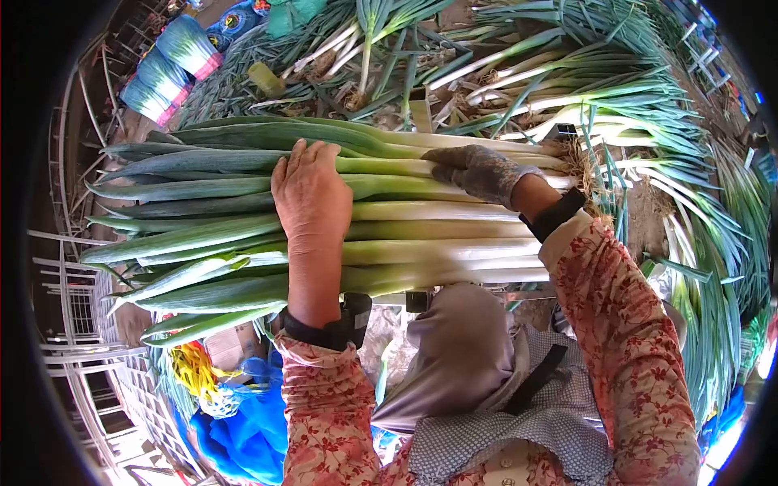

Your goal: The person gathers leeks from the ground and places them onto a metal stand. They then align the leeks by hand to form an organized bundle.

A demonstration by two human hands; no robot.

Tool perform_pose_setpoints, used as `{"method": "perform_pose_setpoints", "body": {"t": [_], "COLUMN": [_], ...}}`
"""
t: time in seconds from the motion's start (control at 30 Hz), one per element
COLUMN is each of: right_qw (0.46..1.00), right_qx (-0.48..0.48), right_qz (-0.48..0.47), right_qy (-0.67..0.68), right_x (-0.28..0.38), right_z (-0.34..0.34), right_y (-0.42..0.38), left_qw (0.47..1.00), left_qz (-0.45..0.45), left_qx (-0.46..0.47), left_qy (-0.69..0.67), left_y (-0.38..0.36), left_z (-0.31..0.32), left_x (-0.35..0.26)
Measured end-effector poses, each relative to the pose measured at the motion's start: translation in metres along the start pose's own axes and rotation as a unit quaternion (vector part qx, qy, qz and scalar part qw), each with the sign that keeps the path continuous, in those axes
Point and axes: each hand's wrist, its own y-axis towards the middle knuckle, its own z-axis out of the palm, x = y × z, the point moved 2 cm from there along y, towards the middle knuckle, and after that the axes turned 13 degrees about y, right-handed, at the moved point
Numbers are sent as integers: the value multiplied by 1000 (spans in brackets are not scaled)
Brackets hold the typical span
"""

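Observation:
A wide row of leeks [442,211] lies side by side in front of me, green leaves to the left and white stems to the right. Across the green part, my bare left hand [312,190] has its fingers curled over a leek near the far side of the row. My right hand [485,172], in a dirty grey glove, is closed around the pale stem of the same leek, its fingertips partly hidden. Roots [582,166] show at the right ends of the far stems.
More leeks [567,81] lie heaped at the back and right. Several bundles in netting [188,47] stand at the back left, near a yellow-green container [265,80]. Blue netting [251,425] and yellow ties [194,368] are at lower left, beside a metal rack [77,304].

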Motion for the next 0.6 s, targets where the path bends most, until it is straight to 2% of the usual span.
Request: {"method": "perform_pose_setpoints", "body": {"t": [0.13,0.27,0.3,0.33,0.37,0.47,0.53,0.6], "right_qw": [999,979,968,964,953,894,860,871], "right_qx": [-13,-30,-36,-53,-93,-147,-169,-199], "right_qz": [3,-66,-96,-59,-65,-93,-75,-46], "right_qy": [-43,-189,-231,-253,-281,-413,-476,-446], "right_x": [1,8,18,41,55,91,112,128], "right_z": [2,-4,-9,-13,-16,-56,-97,-145], "right_y": [0,2,-2,-8,-9,-14,-37,-85], "left_qw": [1000,1000,998,992,993,979,967,1000], "left_qz": [-19,-10,2,7,3,39,44,16], "left_qx": [-16,1,-32,-64,-61,-199,-248,-27], "left_qy": [7,18,58,104,100,2,-22,5], "left_y": [-1,3,2,-1,-2,0,1,0], "left_z": [-3,-11,-4,1,-10,-3,-1,-8], "left_x": [-2,-11,-10,-10,-13,-8,-8,-13]}}
